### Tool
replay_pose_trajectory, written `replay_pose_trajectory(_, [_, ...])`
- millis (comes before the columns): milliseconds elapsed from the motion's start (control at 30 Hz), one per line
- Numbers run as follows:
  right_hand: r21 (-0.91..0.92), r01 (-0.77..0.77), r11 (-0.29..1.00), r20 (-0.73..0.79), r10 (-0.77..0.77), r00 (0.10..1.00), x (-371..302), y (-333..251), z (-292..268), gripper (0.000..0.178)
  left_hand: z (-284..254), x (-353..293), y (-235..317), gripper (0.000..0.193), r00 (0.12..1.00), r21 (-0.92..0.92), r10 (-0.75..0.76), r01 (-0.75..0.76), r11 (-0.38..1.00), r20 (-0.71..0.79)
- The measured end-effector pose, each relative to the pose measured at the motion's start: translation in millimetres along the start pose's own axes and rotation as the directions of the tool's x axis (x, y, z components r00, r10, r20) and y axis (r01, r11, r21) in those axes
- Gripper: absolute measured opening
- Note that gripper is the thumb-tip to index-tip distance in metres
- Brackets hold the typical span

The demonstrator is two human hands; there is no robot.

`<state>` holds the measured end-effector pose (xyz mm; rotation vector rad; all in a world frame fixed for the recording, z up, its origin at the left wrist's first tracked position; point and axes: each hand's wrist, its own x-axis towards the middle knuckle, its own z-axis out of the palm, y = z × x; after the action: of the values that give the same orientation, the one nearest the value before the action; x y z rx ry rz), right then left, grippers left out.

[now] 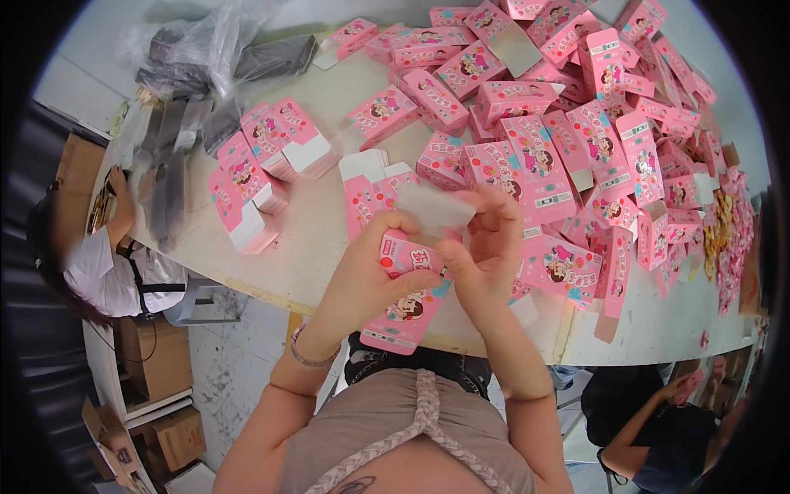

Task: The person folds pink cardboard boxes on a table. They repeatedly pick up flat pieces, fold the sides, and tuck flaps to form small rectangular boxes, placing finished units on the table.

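- At the far left, a co-worker in a white top (99,259) sits by the worktop (300,255), with brown cardboard boxes (154,356) on shelving below.
- On the worktop's left end lie dark packages (276,58), next to crumpled clear plastic (234,45).
- To their right, flat pink cartons with white flaps (234,193) sit in overlapping stacks, well apart from the hands.
- Just beyond the hands, another stack of flat cartons (358,177) is partly hidden by the left hand and the raised flap.
- From the middle to the right, a large heap of pink boxes (539,156) crowds the space behind and beside the right hand, some upright, some tilted, several with flaps out.
- Past the heap, small pink and gold pieces (724,235) form a pile.
- At the lower right, a second co-worker in dark clothes (683,445) holds something small and pink.
- The left hand (374,267) is closed around a pink carton (403,321), its thumb lying across the printed front.
- The right hand (491,247) has its fingers bent and partly spread around the carton's white flap (432,210); blur makes it impossible to tell whether they pinch it.
- The carton tilts in the left hand's grip, its lower end over the worktop's near edge; the right hand is at its upper right side.
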<state>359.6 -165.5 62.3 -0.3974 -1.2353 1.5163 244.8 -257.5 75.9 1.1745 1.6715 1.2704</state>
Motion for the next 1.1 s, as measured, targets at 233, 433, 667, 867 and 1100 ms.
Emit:
replay_pose_trajectory(233, [-0.16, -0.182, 0.97, 0.308, 0.225, 0.925, 14.2, -22.2, -10.5, 0.019, 11.5, -5.1, -4.8, 0.074, 0.967, -0.314, 0.169, -0.223, 0.923, -0.191])
replay_pose_trajectory(433, [-0.316, -0.053, 0.947, 0.413, 0.187, 0.891, 9.5, -28.2, -17.9, 0.029, 4.8, -5.5, -4.7, 0.076, 0.948, -0.212, 0.287, -0.311, 0.926, -0.137])
replay_pose_trajectory(667, [-0.431, 0.046, 0.901, 0.599, 0.248, 0.761, 17.6, -28.8, -52.6, 0.041, -7.1, 1.2, -23.3, 0.053, 0.916, -0.345, 0.28, -0.371, 0.862, -0.286])
replay_pose_trajectory(867, [-0.764, 0.218, 0.608, 0.372, 0.137, 0.918, 15.2, 0.7, -22.9, 0.075, -39.0, 19.3, -48.3, 0.047, 0.775, -0.129, 0.133, -0.267, 0.955, -0.618])
replay_pose_trajectory(1100, [-0.979, 0.148, 0.143, 0.193, 0.383, 0.903, -3.8, 77.5, -18.9, 0.074, -28.6, 15.0, -94.6, 0.052, 0.881, 0.101, 0.018, 0.034, 0.994, -0.472])
